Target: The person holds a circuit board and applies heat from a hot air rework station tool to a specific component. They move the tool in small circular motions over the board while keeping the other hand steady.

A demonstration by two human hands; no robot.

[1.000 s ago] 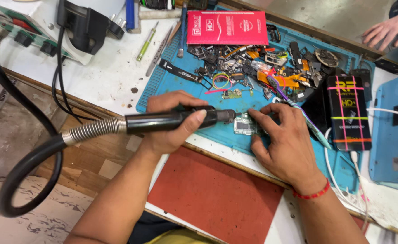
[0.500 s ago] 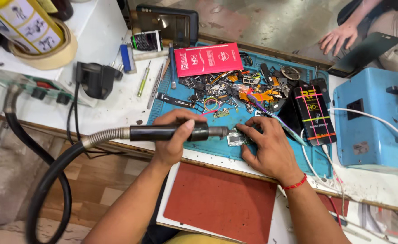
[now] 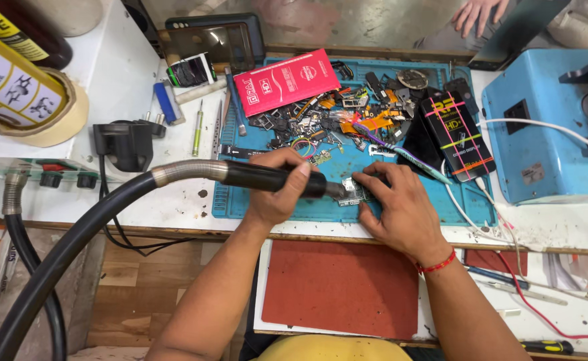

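Head view: at frame centre, the left hand (image 3: 277, 190) is wrapped around a black cylindrical hot-air handpiece (image 3: 267, 178) on a thick black hose (image 3: 73, 247), its nozzle over a small green circuit board (image 3: 354, 192). The right hand (image 3: 401, 210) pins that board with its fingertips (image 3: 367, 175) on the blue rubber work mat (image 3: 441, 200), below a pile of small loose parts (image 3: 327, 117).
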